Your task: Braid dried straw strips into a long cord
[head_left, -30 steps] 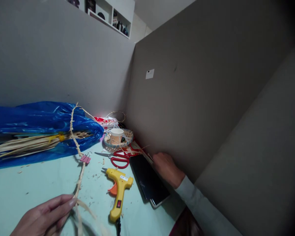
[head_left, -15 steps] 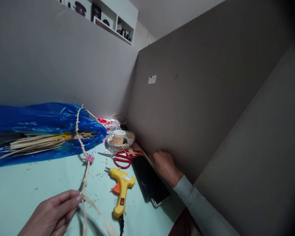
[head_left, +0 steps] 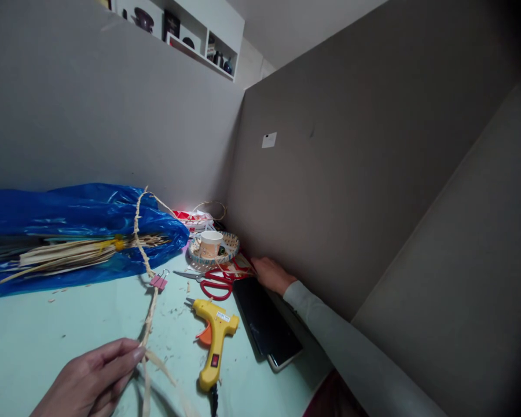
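Note:
My left hand (head_left: 102, 376) pinches a pale braided straw cord (head_left: 149, 315) between thumb and fingers, near its lower end. Loose strands (head_left: 158, 362) hang below the pinch. Higher up, a pink binder clip (head_left: 158, 282) grips the cord, which then runs over the blue plastic bag (head_left: 91, 200). My right hand (head_left: 271, 274) reaches along the dark wall, beside the black tablet-like device (head_left: 264, 324). Its fingertips are hidden, close to some thin straw strips (head_left: 242, 271). Red-handled scissors (head_left: 217, 284) lie left of it.
A yellow glue gun (head_left: 218, 341) lies on the pale green tabletop (head_left: 39, 347), between my hands. Behind the scissors, a paper cup (head_left: 211, 244) stands in a woven tray (head_left: 234, 244). A straw bundle (head_left: 69, 252) rests on the bag. Grey walls close off the back and right.
My right hand has moved left and farther away along the wall, toward the straw strips behind the black device. My left hand keeps its pinch on the cord, almost unmoved.

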Available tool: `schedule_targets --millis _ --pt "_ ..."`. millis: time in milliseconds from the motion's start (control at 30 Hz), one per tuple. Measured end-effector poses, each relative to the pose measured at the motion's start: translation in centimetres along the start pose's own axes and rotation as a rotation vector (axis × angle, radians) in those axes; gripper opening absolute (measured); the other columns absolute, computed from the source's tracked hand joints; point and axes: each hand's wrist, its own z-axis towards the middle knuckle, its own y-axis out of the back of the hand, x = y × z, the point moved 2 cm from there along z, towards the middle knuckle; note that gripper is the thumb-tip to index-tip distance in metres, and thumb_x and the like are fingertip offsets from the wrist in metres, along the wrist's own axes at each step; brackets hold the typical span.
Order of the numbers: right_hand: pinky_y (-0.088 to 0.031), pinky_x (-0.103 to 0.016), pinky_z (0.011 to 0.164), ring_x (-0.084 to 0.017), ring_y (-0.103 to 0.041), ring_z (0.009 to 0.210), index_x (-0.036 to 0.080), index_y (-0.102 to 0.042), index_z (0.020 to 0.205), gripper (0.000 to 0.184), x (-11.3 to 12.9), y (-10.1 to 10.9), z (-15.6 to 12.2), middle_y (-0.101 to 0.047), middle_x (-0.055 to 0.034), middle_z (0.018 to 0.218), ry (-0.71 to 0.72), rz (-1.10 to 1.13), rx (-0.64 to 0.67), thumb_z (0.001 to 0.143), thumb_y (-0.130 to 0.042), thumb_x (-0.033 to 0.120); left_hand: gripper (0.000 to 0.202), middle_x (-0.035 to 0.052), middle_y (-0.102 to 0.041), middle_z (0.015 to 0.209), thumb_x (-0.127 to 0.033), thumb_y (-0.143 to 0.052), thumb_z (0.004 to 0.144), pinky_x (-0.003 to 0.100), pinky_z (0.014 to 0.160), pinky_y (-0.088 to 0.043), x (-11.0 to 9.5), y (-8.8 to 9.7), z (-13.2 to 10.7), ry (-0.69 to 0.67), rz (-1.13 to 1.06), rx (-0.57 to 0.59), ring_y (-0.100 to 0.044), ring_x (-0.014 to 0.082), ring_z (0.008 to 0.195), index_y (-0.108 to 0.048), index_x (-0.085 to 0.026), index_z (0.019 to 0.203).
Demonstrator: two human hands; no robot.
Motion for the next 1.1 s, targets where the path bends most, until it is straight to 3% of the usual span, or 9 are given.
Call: schedule_targets --millis 200,500,667,800,900,1033,1100 --pt "-0.051 -0.041 0.085 -0.021 -0.061 0.099 0.015 -0.058 0.117 0.029 0.2 -0.2 2.0 -0.061 -0.0086 0.115 0.044 -0.016 0.057 0.093 -0.055 0.033 0.038 -0.0064 -0.053 0.045 -0.023 -0.090 0.031 0.004 0.033 -0.032 -0.4 -0.4 -0.6 -0.001 -0.024 0.025 -0.045 0.0007 0.038 -0.067 -0.015 0.061" --pt "-0.052 -0.042 0.084 -0.022 -0.060 0.100 0.015 -0.056 0.120 0.033 0.6 0.3 1.8 -0.058 -0.0096 0.119 0.017 -0.033 0.021 0.092 -0.056 0.033 0.040 -0.0134 -0.034 0.038 -0.031 -0.090 0.034 0.002 0.029 -0.012 0.0 -0.3 -0.3 0.008 0.006 0.039 -0.020 -0.0055 0.031 -0.065 -0.013 0.061" --pt "-0.048 -0.037 0.085 -0.024 -0.062 0.101 0.011 -0.062 0.104 0.017 -0.5 3.3 1.2 -0.064 -0.0149 0.106 -0.008 0.064 -0.132 0.092 -0.053 0.020 0.036 -0.0125 -0.034 0.037 -0.032 -0.089 0.036 0.003 0.028 -0.012 -0.1 -0.5 -0.4 -0.028 -0.015 0.054 -0.018 -0.0041 0.032 -0.064 -0.015 0.057" --pt "-0.048 -0.030 0.080 -0.020 -0.063 0.096 0.012 -0.056 0.106 0.019 -1.1 7.5 0.4 -0.065 -0.0143 0.103 0.029 0.232 -0.280 0.093 -0.041 0.013 0.037 -0.0119 -0.034 0.038 -0.033 -0.090 0.036 0.003 0.029 -0.012 -0.2 -0.5 -0.5 -0.024 0.008 0.063 -0.018 -0.0041 0.033 -0.066 -0.015 0.058" --pt "-0.051 -0.022 0.068 -0.012 -0.065 0.081 0.015 -0.047 0.107 0.016 -0.7 10.0 -0.7 -0.064 -0.0075 0.098 0.130 0.416 -0.287 0.095 -0.035 0.016 0.038 -0.0124 -0.032 0.039 -0.033 -0.090 0.036 0.003 0.030 -0.012 0.0 -0.2 -0.1 -0.020 0.009 0.073 -0.019 -0.0040 0.034 -0.065 -0.014 0.058" --pt "-0.053 -0.025 0.060 -0.012 -0.062 0.067 0.017 -0.040 0.099 0.009 0.6 11.2 -2.5 -0.056 -0.0012 0.085 0.336 0.999 -0.179 0.090 -0.042 0.018 0.035 -0.0113 -0.035 0.037 -0.034 -0.088 0.041 0.005 0.031 -0.013 0.3 0.1 0.3 -0.039 0.026 0.099 -0.020 -0.0042 0.031 -0.065 -0.014 0.058" --pt "-0.052 -0.027 0.058 -0.012 -0.061 0.065 0.017 -0.041 0.097 0.011 1.2 11.2 -3.0 -0.054 0.0002 0.081 0.410 1.091 -0.155 0.087 -0.045 0.018 0.033 -0.0108 -0.036 0.037 -0.033 -0.087 0.041 0.006 0.029 -0.013 0.3 0.1 0.3 -0.034 0.041 0.095 -0.020 -0.0036 0.030 -0.066 -0.015 0.059"
